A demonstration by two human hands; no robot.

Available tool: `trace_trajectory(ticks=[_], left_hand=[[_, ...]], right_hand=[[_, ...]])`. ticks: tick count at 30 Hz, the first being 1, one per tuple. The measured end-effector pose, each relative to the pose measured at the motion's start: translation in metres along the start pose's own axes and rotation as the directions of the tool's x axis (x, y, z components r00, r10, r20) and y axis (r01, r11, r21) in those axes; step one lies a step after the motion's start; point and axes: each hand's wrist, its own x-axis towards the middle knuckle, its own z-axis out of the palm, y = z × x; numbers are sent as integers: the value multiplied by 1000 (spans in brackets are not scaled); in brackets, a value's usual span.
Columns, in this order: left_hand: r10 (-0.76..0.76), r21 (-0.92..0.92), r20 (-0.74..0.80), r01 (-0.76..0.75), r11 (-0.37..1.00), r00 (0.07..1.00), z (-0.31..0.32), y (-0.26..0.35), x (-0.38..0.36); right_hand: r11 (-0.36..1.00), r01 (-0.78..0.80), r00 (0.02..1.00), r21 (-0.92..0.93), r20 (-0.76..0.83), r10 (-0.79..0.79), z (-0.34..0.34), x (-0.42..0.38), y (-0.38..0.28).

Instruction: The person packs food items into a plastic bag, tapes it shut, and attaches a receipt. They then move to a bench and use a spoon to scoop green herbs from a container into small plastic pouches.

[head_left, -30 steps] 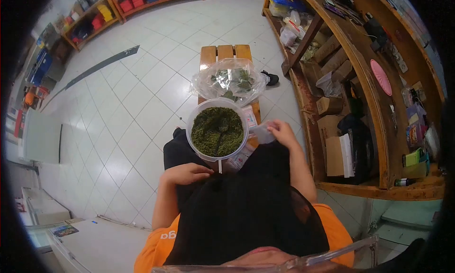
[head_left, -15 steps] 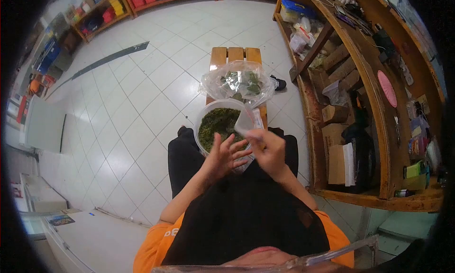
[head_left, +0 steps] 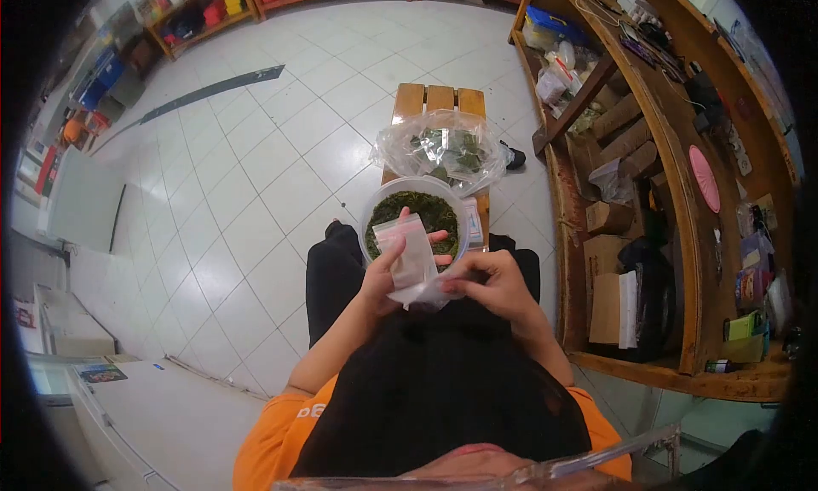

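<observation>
A small clear zip bag point(head_left: 409, 251) with a pinkish strip along its top lies across my left hand point(head_left: 375, 278). The left thumb rests along the bag, and the fingers reach out spread behind it. My right hand point(head_left: 494, 282) pinches crumpled clear plastic at the bag's lower right end. Just beyond both hands, a round translucent tub point(head_left: 365, 203) holds a dark green, chopped leafy mass point(head_left: 417, 205). Behind the tub lies a larger clear plastic bag point(head_left: 392, 146) with green leaves inside.
The tub and large bag rest on a slatted wooden bench point(head_left: 440, 99) between my knees. A small printed packet point(head_left: 474, 218) lies right of the tub. Tall wooden shelving point(head_left: 673, 295) full of goods stands close on my right. A white chest-like unit point(head_left: 162, 414) is at lower left.
The zip bag has swung from the right hand's upper side down onto my left hand. My right hand has lowered, and the left thumb has come over the bag.
</observation>
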Motion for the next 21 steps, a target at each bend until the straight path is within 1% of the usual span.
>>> trace_trajectory(ticks=[1, 2, 3, 4, 5, 6, 7, 8, 9, 10, 12, 13, 15, 16, 18, 19, 20, 21], left_hand=[[-20, 11, -15, 20, 1000, 1000, 7, 3, -2], [-40, 22, -30, 41, 999, 999, 11, 5, -3], [-43, 21, -31, 43, 999, 999, 9, 3, -3], [-65, -6, -93, 65, 998, 994, 6, 0, -2], [-89, -32, -153, 85, 996, 984, 2, -3, -1], [-90, -31, -153, 86, 996, 984, -2, -5, -2], [-192, -177, -8, 188, 966, 981, -7, -7, -5], [-268, -301, 149, 302, 905, 952, -11, -8, -9], [-321, -177, 42, 323, 929, 946, -12, -8, -12], [-320, -175, 41, 322, 930, 947, -16, -9, -13], [-316, -204, -50, 300, 932, 948, -19, -9, -13], [-312, -206, -53, 296, 933, 948, -16, -8, -14], [-266, -79, -194, 255, 964, 944, -9, -7, -13], [-265, -82, -197, 254, 964, 944, -14, -6, -12], [-318, -256, 19, 312, 915, 948, -23, -5, -11], [-322, -257, 19, 315, 914, 947, -23, -6, -11], [-331, -212, -66, 311, 927, 941, -23, -7, -10], [-333, -165, -150, 309, 937, 931, -21, -7, -8]], right_hand=[[993, -18, 999, 113, -29, 21, -2, 0, -3], [993, -19, 999, 113, -30, 22, -4, 2, -6], [989, -38, 999, 145, 2, 38, -6, 4, -9], [983, -58, 998, 176, 35, 53, -9, 8, -11], [994, -92, 995, -56, 40, 94, -9, 14, -11], [994, -92, 995, -56, 38, 94, -7, 21, -11], [968, 19, 998, -251, 66, -3, -4, 29, -10], [892, 132, 989, -432, 113, -92, 1, 34, -8], [838, 215, 977, -501, 121, -178, 6, 38, 1], [838, 217, 976, -500, 122, -180, 11, 38, 7], [759, 208, 976, -617, 81, -201, 20, 36, 15], [759, 211, 976, -616, 86, -201, 22, 35, 20], [793, 157, 986, -589, 53, -156, 22, 34, 26], [794, 157, 987, -588, 56, -154, 21, 33, 25], [732, 164, 986, -661, 84, -145, 19, 30, 20], [733, 161, 986, -661, 81, -144, 18, 30, 19], [835, 67, 998, -546, 36, -56, 16, 32, 17], [909, -31, 999, -416, 5, 37, 14, 33, 17]])
